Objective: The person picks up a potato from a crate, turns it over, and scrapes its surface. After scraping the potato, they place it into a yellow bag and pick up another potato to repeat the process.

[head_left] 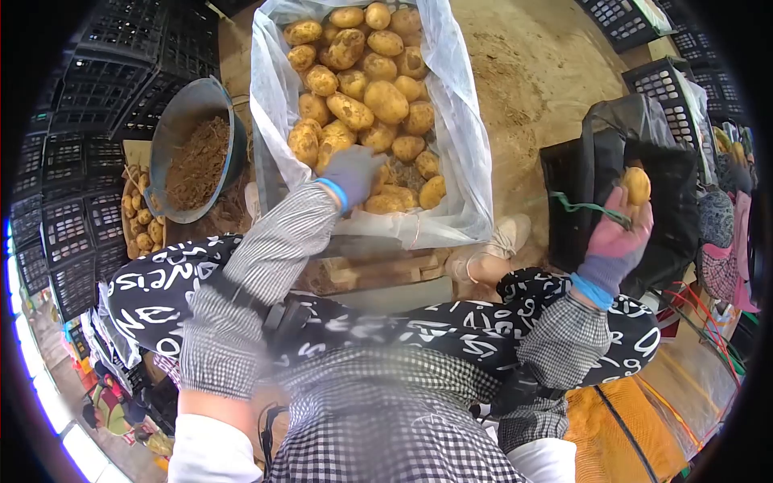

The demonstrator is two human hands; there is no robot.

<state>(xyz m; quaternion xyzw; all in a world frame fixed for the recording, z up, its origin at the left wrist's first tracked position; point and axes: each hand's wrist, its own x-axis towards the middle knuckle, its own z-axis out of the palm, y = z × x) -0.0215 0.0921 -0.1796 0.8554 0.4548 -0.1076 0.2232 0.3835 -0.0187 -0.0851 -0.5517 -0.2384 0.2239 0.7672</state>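
Potatoes [386, 102] with soil on their skins fill a crate lined with a translucent white plastic sheet [463, 105], in front of me. At the near end of this crate, my left hand [353, 173] in a grey glove reaches down among the potatoes. Its fingertips are hidden, so I cannot see whether it grips one. My right hand [618, 229], in a pink and purple glove, holds up a single potato [637, 186] at its fingertips. That hand is above a black-lined container [672, 181], with a green string [576, 205] beside it.
A blue tub [233, 153] with brown soil stands left of the lined crate. More potatoes [143, 213] lie beyond it. Black crates [109, 80] are stacked along the left, others at upper right. Orange netting [624, 427] lies at lower right, and another person's sleeve [741, 249] shows at far right.
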